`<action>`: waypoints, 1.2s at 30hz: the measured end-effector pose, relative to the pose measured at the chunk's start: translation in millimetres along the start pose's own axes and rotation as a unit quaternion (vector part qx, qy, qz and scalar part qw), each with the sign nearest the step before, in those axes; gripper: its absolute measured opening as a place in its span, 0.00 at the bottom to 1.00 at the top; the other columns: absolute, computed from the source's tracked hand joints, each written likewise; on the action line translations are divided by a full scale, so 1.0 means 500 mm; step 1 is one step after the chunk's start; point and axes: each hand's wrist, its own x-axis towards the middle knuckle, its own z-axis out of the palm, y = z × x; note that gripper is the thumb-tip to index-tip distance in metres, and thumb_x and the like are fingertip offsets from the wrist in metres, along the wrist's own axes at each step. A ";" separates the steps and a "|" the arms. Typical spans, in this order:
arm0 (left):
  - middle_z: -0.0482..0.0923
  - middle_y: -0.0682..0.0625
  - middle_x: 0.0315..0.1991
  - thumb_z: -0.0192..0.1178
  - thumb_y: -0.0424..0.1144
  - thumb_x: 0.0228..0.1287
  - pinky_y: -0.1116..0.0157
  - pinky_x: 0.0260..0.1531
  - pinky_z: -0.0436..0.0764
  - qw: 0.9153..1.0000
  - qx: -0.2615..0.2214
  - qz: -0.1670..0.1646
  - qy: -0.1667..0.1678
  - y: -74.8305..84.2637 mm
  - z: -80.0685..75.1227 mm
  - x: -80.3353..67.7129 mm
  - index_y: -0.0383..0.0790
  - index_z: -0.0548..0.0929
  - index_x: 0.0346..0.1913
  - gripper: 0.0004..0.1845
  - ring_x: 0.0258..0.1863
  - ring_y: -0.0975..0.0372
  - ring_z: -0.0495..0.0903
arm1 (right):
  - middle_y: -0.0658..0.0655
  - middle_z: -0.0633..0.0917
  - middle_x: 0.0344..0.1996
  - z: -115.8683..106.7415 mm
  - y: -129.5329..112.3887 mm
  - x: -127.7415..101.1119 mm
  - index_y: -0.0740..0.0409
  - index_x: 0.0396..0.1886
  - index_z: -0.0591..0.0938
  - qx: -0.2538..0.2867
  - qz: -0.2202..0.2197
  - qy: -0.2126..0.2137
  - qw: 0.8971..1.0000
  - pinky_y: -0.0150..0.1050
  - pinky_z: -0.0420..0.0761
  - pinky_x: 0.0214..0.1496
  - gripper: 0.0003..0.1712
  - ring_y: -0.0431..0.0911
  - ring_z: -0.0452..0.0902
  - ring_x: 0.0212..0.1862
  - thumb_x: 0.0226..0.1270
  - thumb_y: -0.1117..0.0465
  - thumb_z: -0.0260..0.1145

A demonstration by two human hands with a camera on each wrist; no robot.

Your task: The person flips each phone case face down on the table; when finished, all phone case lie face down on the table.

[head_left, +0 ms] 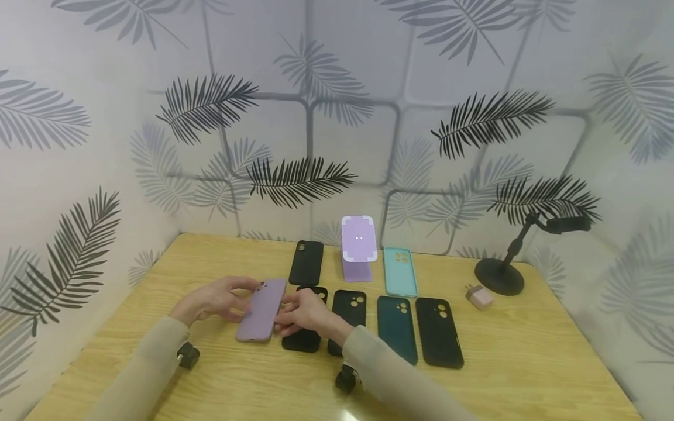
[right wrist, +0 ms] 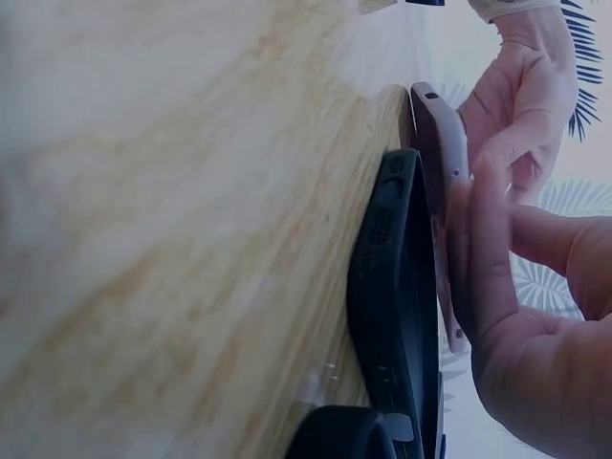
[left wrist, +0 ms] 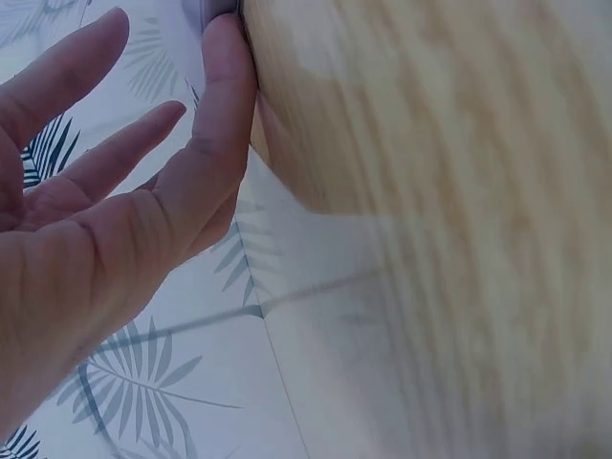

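Held between both hands above the front-left part of a wooden table (head_left: 526, 351): a lilac phone (head_left: 261, 309), back up, camera end pointing away. Left hand (head_left: 213, 299) at the phone's left edge, fingers fairly straight and spread in the left wrist view, one fingertip laid against the edge rather than wrapped round it. Right hand (head_left: 305, 313) on the opposite long edge, fingers (right wrist: 483, 239) curled and pinching the phone's side, seen close in the right wrist view. Directly beneath and just right of the phone, flat on the table, a black case (head_left: 301, 341), largely covered by the right hand. Beside it in the same row: a second black case (head_left: 348, 310), a dark teal case (head_left: 396, 327) and another black case (head_left: 439, 332), side by side and near one another. Farther back, a row of a black case (head_left: 306, 262), a lilac phone stand (head_left: 358, 245) upright against the leaf-patterned wall, and a light turquoise case (head_left: 400, 271). At right, a small pink charger plug (head_left: 480, 297) next to the round base of a black phone holder (head_left: 500, 275). Near the sleeves at the front edge, a dark wrist-mounted device at each forearm.
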 end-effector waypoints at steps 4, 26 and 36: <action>0.50 0.30 0.74 0.61 0.26 0.63 0.51 0.52 0.83 1.000 -0.003 -0.001 -0.005 0.001 -0.003 -0.005 0.29 0.61 0.72 0.35 0.71 0.36 0.58 | 0.65 0.88 0.38 -0.003 0.001 0.002 0.75 0.62 0.72 -0.008 0.009 -0.014 1.000 0.41 0.88 0.30 0.27 0.56 0.87 0.37 0.64 0.72 0.66; 0.69 0.29 0.65 0.61 0.29 0.62 0.56 0.45 0.85 0.996 0.064 0.038 0.048 0.001 -0.009 -0.011 0.29 0.70 0.66 0.28 0.53 0.49 0.78 | 0.67 0.87 0.45 -0.033 0.010 -0.001 0.70 0.56 0.80 -0.018 -0.019 -0.034 0.999 0.40 0.88 0.33 0.18 0.51 0.87 0.39 0.66 0.71 0.65; 0.80 0.35 0.51 0.62 0.29 0.63 0.59 0.46 0.85 0.991 0.071 0.069 0.084 0.023 0.029 0.021 0.28 0.77 0.58 0.20 0.46 0.57 0.81 | 0.64 0.85 0.49 -0.109 0.015 -0.050 0.67 0.56 0.80 -0.085 -0.037 0.011 0.996 0.43 0.87 0.45 0.17 0.50 0.84 0.46 0.68 0.69 0.63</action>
